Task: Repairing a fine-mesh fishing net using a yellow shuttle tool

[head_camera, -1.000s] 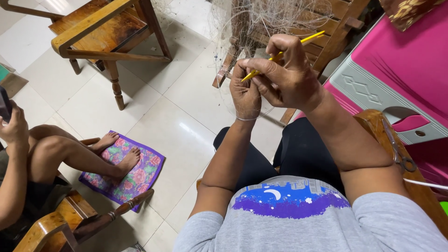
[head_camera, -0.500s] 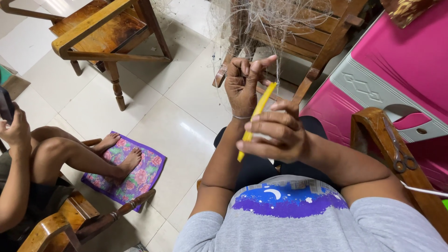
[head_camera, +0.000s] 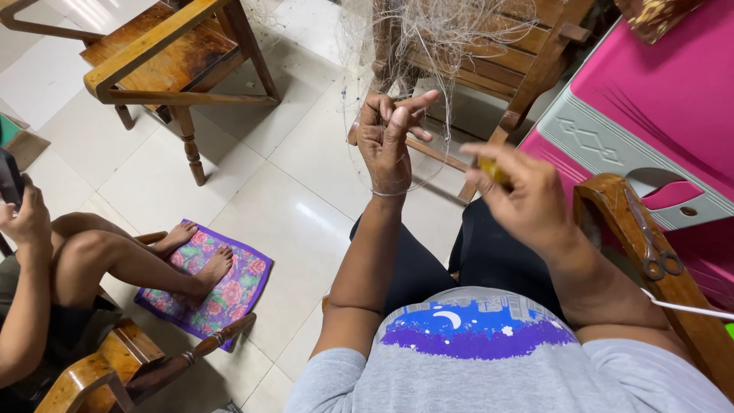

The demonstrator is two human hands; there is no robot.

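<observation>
The person sits in a wooden armchair, both hands raised in front of the knees. The left hand [head_camera: 391, 141] is held upright, palm turned toward the body, its fingers [head_camera: 413, 107] spread and hooked into the fine pale fishing net [head_camera: 428, 38] that hangs down from the wooden bench [head_camera: 527, 61] straight ahead; a thin strand loops round the wrist. The right hand [head_camera: 524, 199] sits a little lower and to the right, blurred, its fingers curled shut around a yellow netting needle [head_camera: 493, 170], of which only a short stub shows at the thumb. The two hands are near each other but not touching. On the armrest [head_camera: 650, 252] at the right lies a pair of scissors [head_camera: 650, 241], and beyond it stands a pink and grey plastic box [head_camera: 657, 99]. Off to the left, another person [head_camera: 46, 283] sits on a second chair, bare feet resting on a flowered purple mat [head_camera: 229, 294] on the white tiled floor [head_camera: 290, 199], one hand holding a dark phone [head_camera: 9, 180]. An empty wooden chair [head_camera: 168, 61] stands further back.
</observation>
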